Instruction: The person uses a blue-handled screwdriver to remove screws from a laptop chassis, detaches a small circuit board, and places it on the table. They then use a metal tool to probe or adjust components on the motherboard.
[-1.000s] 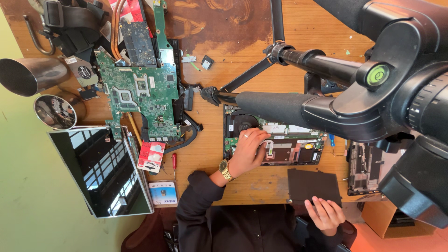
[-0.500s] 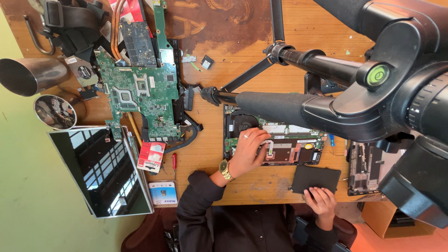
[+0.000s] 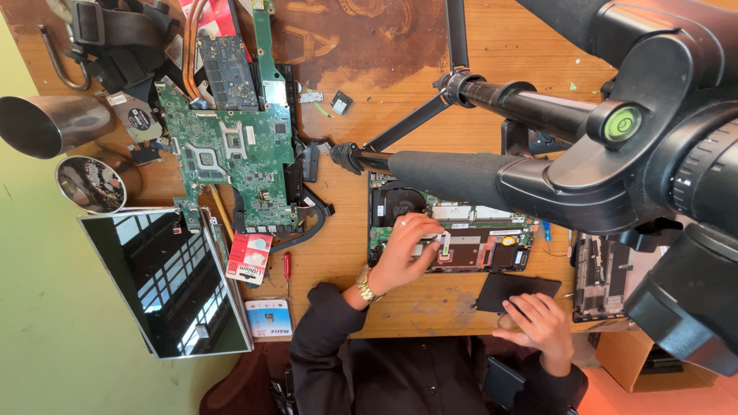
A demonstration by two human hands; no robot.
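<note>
The left hand [image 3: 406, 253] has its fingers [image 3: 427, 228] pinched on a small white ribbon tab [image 3: 445, 243] inside the opened laptop base [image 3: 492, 250] on the tabletop [image 3: 400, 92]. The right hand [image 3: 538, 327], fingers spread, presses the black panel [image 3: 511, 288], now nearer the base than before. A tripod arm [image 3: 461, 173] hides the base's upper edge.

Bright, even daylight fills the scene, with soft shadows on the wooden table [image 3: 384, 107]. The screen panel [image 3: 165, 280] mirrors a window (strong glare). The tripod head [image 3: 653, 146], close to the lens, looks slightly soft; the rest is sharp.
</note>
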